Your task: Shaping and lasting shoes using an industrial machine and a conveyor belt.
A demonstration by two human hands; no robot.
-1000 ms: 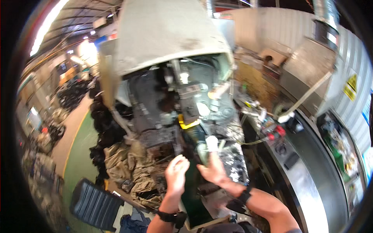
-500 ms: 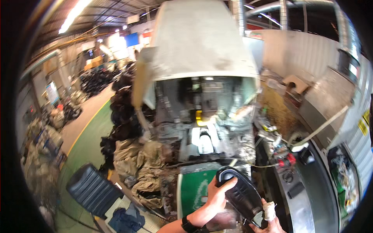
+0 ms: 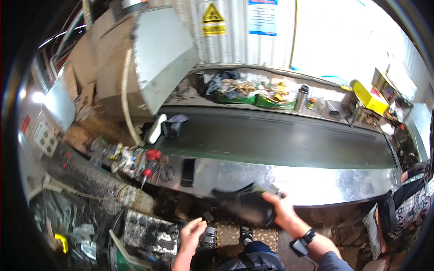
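My right hand point(image 3: 285, 213), with a dark band on its wrist, is closed on one end of a black shoe point(image 3: 246, 205). The shoe is smeared by motion and lies over the front edge of a metal worktop point(image 3: 235, 174). My left hand point(image 3: 191, 234) is lower and to the left, apart from the shoe. Its fingers are loosely bent, and nothing shows in them. A black phone point(image 3: 188, 172) lies on the worktop beyond my left hand, beside scissors point(image 3: 167, 174) with dark handles.
Behind the worktop runs a dark conveyor belt point(image 3: 271, 140); a white shoe-shaped piece point(image 3: 156, 129) and a dark one point(image 3: 176, 125) are at its left end. A steel flask point(image 3: 301, 98) stands on the back ledge. Machinery point(image 3: 72, 230) is at left, a person's patterned clothing point(image 3: 413, 203) at right.
My view has swung right, from the hooded machine to the conveyor. Both hands were on the black shoe; now the left has let go and the right alone holds it.
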